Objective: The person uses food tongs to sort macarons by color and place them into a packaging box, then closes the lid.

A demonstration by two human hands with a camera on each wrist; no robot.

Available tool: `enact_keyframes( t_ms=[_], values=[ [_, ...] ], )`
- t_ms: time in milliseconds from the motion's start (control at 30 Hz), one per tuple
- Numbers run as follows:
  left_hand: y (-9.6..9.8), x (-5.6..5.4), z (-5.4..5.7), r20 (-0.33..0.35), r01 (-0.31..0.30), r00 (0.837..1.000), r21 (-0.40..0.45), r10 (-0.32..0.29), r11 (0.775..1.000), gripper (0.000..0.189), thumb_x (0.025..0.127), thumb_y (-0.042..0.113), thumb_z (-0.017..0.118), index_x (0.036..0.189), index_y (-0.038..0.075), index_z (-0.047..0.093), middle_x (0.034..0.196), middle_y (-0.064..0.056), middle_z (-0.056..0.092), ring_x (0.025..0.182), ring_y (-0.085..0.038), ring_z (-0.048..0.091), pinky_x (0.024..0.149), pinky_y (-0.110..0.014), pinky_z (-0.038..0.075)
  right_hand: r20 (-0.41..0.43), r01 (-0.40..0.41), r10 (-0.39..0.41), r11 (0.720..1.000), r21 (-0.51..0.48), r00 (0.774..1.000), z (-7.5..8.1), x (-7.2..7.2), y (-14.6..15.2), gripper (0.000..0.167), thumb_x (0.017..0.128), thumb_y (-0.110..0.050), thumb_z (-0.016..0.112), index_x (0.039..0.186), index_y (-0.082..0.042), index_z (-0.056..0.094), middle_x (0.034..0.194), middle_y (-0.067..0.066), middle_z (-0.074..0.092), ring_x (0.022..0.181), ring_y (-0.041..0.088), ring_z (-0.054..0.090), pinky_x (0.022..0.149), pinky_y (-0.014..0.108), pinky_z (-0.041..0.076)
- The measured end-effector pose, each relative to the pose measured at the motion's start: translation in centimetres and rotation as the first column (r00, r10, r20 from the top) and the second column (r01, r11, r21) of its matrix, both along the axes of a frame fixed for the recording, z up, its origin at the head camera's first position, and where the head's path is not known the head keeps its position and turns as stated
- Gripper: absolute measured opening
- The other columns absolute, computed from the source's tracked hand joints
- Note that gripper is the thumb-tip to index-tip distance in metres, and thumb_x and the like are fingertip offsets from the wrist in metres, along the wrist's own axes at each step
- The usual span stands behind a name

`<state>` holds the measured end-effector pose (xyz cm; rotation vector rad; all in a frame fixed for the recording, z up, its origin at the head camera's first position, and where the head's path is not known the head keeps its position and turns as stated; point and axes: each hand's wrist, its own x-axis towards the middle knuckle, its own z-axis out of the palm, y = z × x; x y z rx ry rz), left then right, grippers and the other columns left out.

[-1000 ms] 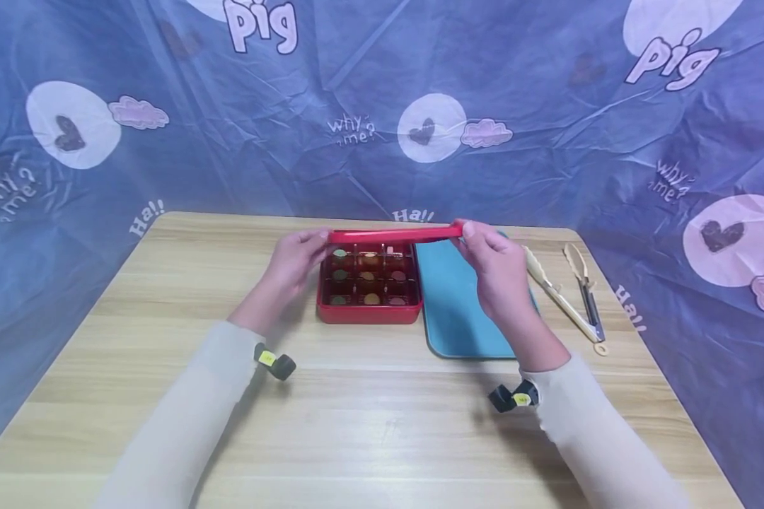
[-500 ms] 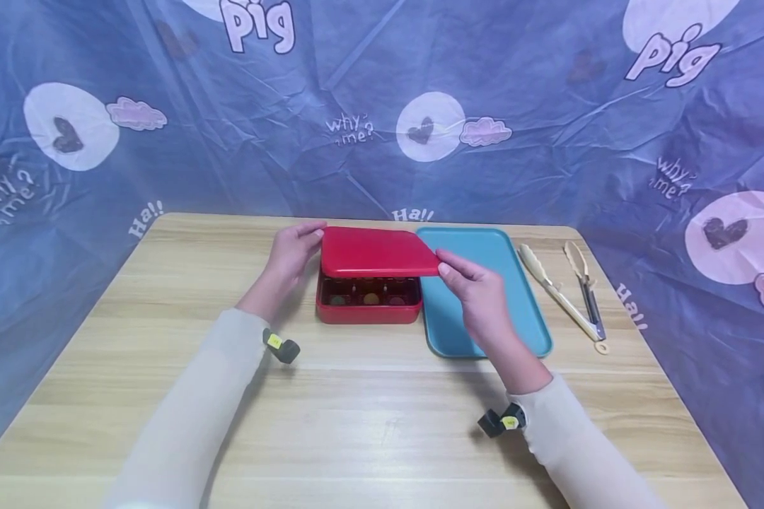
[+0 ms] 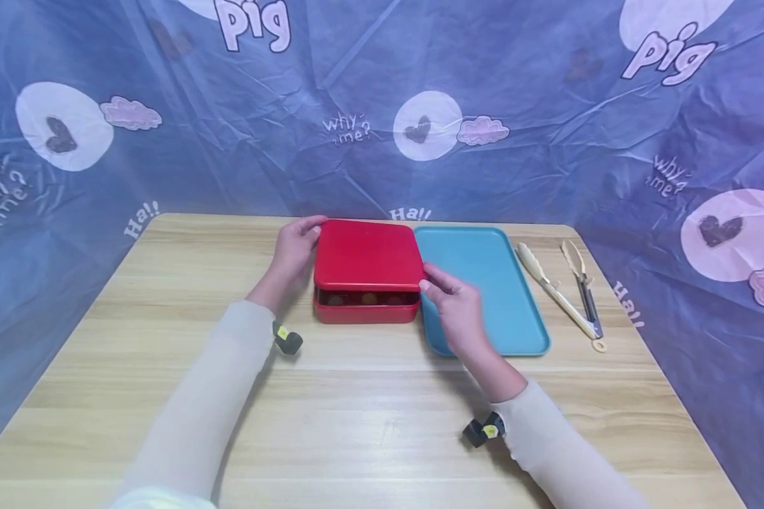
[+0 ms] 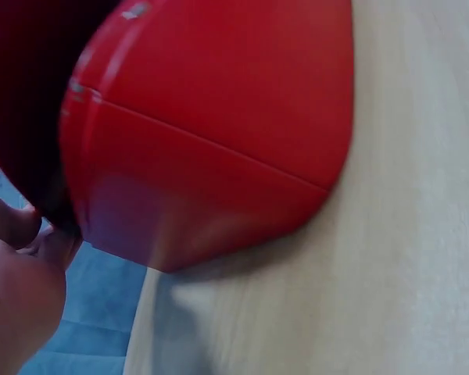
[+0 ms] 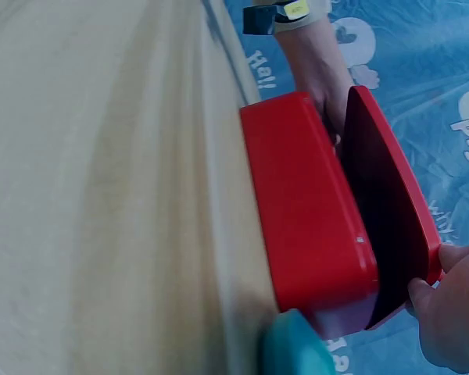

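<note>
A red lid [image 3: 369,254] lies tilted over a red box [image 3: 366,313], with a dark gap along the near side. Through that gap a few round pieces show dimly in the box's compartments. My left hand [image 3: 294,247] pinches the lid's far left corner, close to the box's rim in the left wrist view. At the near right corner, the thumb and fingers of my right hand [image 3: 456,304] pinch the lid's edge. The right wrist view shows the lid [image 5: 387,187] standing apart from the box [image 5: 305,203] on the near side.
Right of the box lies a blue-green tray [image 3: 490,290], partly under my right hand. Beyond it are cream tongs [image 3: 557,293] and a second pair of tongs with dark handles [image 3: 586,290]. A blue printed cloth [image 3: 280,162] hangs behind the wooden table [image 3: 356,424].
The lid has turned from edge-on above the box to lying nearly flat over it, covering most compartments. My right hand has moved left and down toward the box.
</note>
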<state>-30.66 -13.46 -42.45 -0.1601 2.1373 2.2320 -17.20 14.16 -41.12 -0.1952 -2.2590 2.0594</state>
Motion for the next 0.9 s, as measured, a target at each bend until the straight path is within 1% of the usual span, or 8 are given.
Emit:
enact_keyframes(
  t_ms=[67, 167, 200, 267, 333, 533, 667, 900],
  values=[
    [0.0, 0.0, -0.4, 0.011, -0.017, 1.000, 0.008, 0.017, 1.000, 0.036, 0.106, 0.009, 0.049, 0.140, 0.012, 0.061, 0.143, -0.008, 0.059, 0.127, -0.019, 0.058, 0.107, -0.034, 0.050, -0.008, -0.002, 0.002, 1.000, 0.005, 1.000, -0.4, -0.1, -0.3, 0.043, 0.095, -0.016, 0.070, 0.138, -0.011, 0.064, 0.139, 0.002, 0.064, 0.136, 0.012, 0.052, 0.104, 0.024, 0.049],
    [0.1, 0.2, -1.0, -0.030, -0.041, 0.999, -0.114, 0.038, 0.993, 0.039, 0.106, 0.010, 0.047, 0.143, 0.015, 0.059, 0.147, -0.004, 0.057, 0.136, -0.018, 0.052, 0.111, -0.035, 0.046, -0.009, -0.007, 0.007, 1.000, 0.023, 1.000, -0.9, -0.1, -0.7, 0.043, 0.096, -0.015, 0.070, 0.138, -0.011, 0.063, 0.140, 0.002, 0.063, 0.137, 0.011, 0.051, 0.104, 0.024, 0.048],
    [0.1, 0.2, -1.2, -0.053, -0.049, 0.998, -0.171, 0.041, 0.984, 0.040, 0.106, 0.010, 0.046, 0.144, 0.016, 0.058, 0.148, -0.003, 0.056, 0.139, -0.019, 0.050, 0.113, -0.036, 0.044, -0.008, -0.009, 0.010, 1.000, 0.028, 1.000, -1.1, -0.1, -0.8, 0.043, 0.096, -0.015, 0.070, 0.138, -0.011, 0.063, 0.141, 0.002, 0.063, 0.138, 0.011, 0.051, 0.105, 0.024, 0.048],
    [0.2, 0.3, -1.6, -0.108, -0.066, 0.993, -0.251, 0.039, 0.966, 0.041, 0.106, 0.007, 0.044, 0.144, 0.013, 0.058, 0.149, -0.005, 0.055, 0.142, -0.021, 0.046, 0.116, -0.038, 0.041, -0.003, -0.011, 0.011, 0.999, 0.044, 1.000, -1.4, 0.0, -0.9, 0.044, 0.096, -0.016, 0.070, 0.139, -0.012, 0.063, 0.142, 0.001, 0.062, 0.137, 0.011, 0.051, 0.105, 0.025, 0.048],
    [0.3, 0.4, -1.8, -0.141, -0.076, 0.989, -0.297, 0.035, 0.952, 0.041, 0.106, 0.006, 0.043, 0.144, 0.011, 0.057, 0.150, -0.007, 0.055, 0.144, -0.022, 0.044, 0.118, -0.039, 0.038, -0.001, -0.014, 0.014, 0.998, 0.058, 1.000, -1.6, 0.1, -0.9, 0.044, 0.096, -0.015, 0.070, 0.139, -0.013, 0.063, 0.142, 0.000, 0.062, 0.137, 0.011, 0.051, 0.104, 0.025, 0.048],
    [0.8, 0.6, -2.0, -0.165, -0.077, 0.986, -0.314, 0.026, 0.946, 0.042, 0.105, 0.004, 0.042, 0.144, 0.009, 0.056, 0.149, -0.009, 0.055, 0.144, -0.023, 0.045, 0.118, -0.039, 0.039, 0.001, -0.006, 0.006, 0.995, 0.096, 1.000, -2.1, 0.1, -0.6, 0.045, 0.095, -0.015, 0.070, 0.139, -0.014, 0.062, 0.143, 0.001, 0.061, 0.139, 0.012, 0.050, 0.105, 0.025, 0.048],
    [0.9, 0.9, -1.9, -0.163, -0.066, 0.987, -0.329, 0.013, 0.942, 0.042, 0.106, 0.004, 0.043, 0.145, 0.009, 0.055, 0.151, -0.008, 0.053, 0.145, -0.023, 0.044, 0.118, -0.040, 0.038, 0.005, -0.011, 0.010, 0.992, 0.126, 1.000, -2.1, 0.3, -0.4, 0.045, 0.095, -0.017, 0.071, 0.140, -0.015, 0.062, 0.143, 0.000, 0.061, 0.139, 0.012, 0.049, 0.106, 0.026, 0.047],
    [0.9, 1.6, -1.8, -0.159, -0.070, 0.987, -0.338, 0.016, 0.938, 0.042, 0.106, 0.006, 0.043, 0.146, 0.009, 0.054, 0.152, -0.008, 0.052, 0.145, -0.024, 0.043, 0.119, -0.042, 0.037, 0.004, -0.031, 0.030, 0.989, 0.142, 1.000, -2.2, 0.6, -0.3, 0.045, 0.095, -0.017, 0.071, 0.139, -0.014, 0.062, 0.143, 0.000, 0.061, 0.141, 0.012, 0.048, 0.105, 0.024, 0.047]
  ],
)
